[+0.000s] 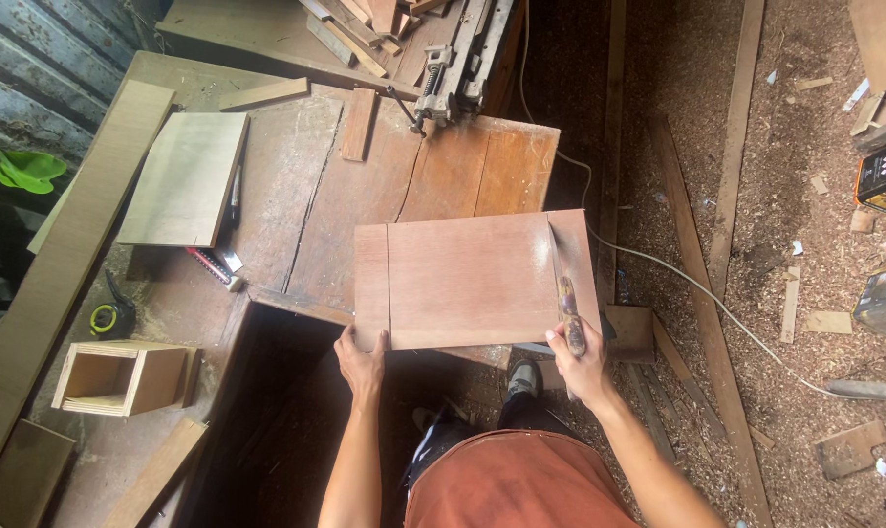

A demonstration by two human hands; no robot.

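the step in hand looks like a cut or score along a marked line near the right edge of the plywood panel [467, 282]. the right hand [582, 364] is closed around the handle of a knife [566, 298], the blade running up the panel's face away from the body, its tip near the far edge. the left hand [361, 359] pins the near left corner, thumb on top and fingers curled under the edge (so it is clamped on the board, not merely resting). the next move, as i judge it, calls for a steady pull along the line with firm downward pressure from the left hand so the sheet does not skid.

the panel is a thin reddish-brown rectangle, smooth-faced, with a second fine line parallel to its left edge. it lies flat on the near right corner of the worn workbench [316, 186], its near edge overhanging toward the person.
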